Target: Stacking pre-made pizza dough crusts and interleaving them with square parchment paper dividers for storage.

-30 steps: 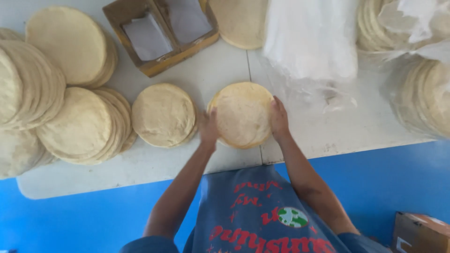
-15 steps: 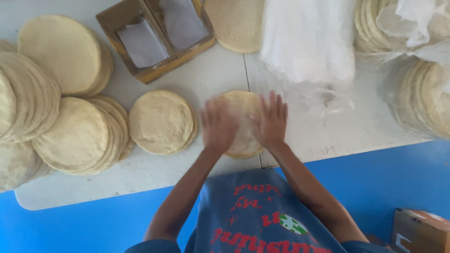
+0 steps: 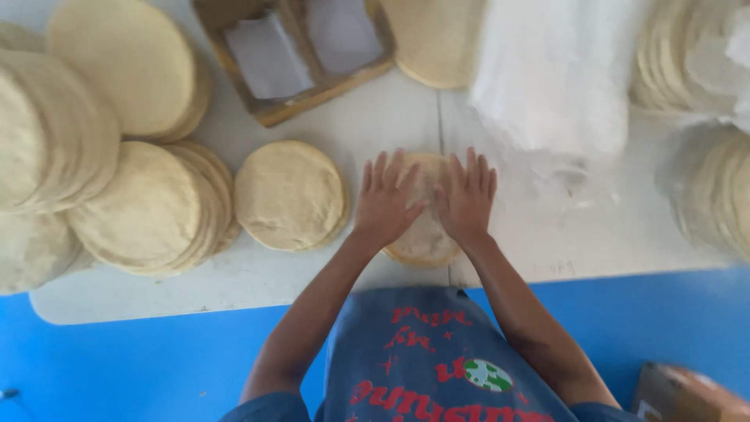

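Observation:
A stack of round pale flatbreads lies on the white table right in front of me. My left hand rests flat on the stack's left half, fingers spread. My right hand lies flat on its right half, fingers spread too. Both palms press down on the top disc, hiding most of it. Another small stack of flatbreads sits just left of my left hand.
Larger flatbread stacks crowd the table's left side, and more stand at the right. A wooden box with white sheets sits at the back. A pile of clear plastic bags lies behind my right hand. A cardboard box stands on the blue floor.
A second ago my hands held the stack by its left and right edges. They have since moved inward onto its top and now lie flat, side by side.

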